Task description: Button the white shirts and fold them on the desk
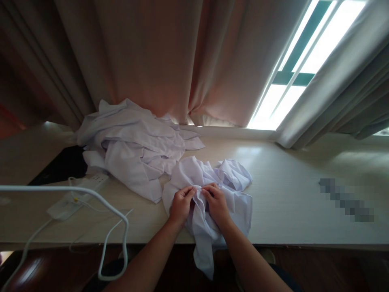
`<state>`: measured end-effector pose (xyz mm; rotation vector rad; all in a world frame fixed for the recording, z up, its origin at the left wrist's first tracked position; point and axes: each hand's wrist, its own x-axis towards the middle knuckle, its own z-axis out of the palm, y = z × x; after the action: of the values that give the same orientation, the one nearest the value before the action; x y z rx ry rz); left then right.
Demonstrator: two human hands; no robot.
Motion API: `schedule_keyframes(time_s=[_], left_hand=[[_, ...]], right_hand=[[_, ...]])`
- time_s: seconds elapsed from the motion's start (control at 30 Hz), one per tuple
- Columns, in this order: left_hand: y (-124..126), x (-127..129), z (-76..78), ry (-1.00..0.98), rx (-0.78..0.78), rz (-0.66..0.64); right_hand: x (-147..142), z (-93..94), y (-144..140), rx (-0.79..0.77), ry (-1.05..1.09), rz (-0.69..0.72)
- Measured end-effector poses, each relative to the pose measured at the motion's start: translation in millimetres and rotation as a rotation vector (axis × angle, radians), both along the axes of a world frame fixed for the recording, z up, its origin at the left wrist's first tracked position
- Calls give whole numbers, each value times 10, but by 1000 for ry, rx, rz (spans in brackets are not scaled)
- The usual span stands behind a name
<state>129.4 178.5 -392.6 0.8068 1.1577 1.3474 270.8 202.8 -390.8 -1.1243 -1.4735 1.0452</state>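
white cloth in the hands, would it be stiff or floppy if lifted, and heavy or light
Likely floppy: the white cloth bunches in loose folds, and one end droops past the front of the table. Probably light for its size, as it looks thin. It seems unlikely to roll, lying crumpled and spread.

Hands point(181, 202) partly hide white cloth point(199, 211); a grey object point(346, 201) is blurred.

Heavy brownish curtains point(146, 52), bright green-barred window point(322, 44) between them, pale tabletop point(282, 202); dark floor point(322, 265) below

white cloth point(200, 215) lies crumpled, one end dangling.
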Motion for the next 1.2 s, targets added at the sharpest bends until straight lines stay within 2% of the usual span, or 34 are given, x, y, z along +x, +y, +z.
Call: schedule_keyframes(time_s=[0.2,0.43,0.53,0.63,0.77,1.2], left_hand=[[0,6,-8,-146,-29,41],[-1,13,37,-287,-66,69],[19,-22,33,-334,-134,56],[30,-64,8,-342,-200,24],[15,-75,-3,-337,-213,-5],[-41,-9,20,-325,-130,22]], right_hand=[[-55,-38,-6,-25,41,0],[-86,23,-58,10,-35,-4],[-86,57,-88,29,-63,-34],[-87,76,-123,69,-98,-98],[-100,72,-154,93,-130,-138],[-116,23,-142,45,-89,-149]])
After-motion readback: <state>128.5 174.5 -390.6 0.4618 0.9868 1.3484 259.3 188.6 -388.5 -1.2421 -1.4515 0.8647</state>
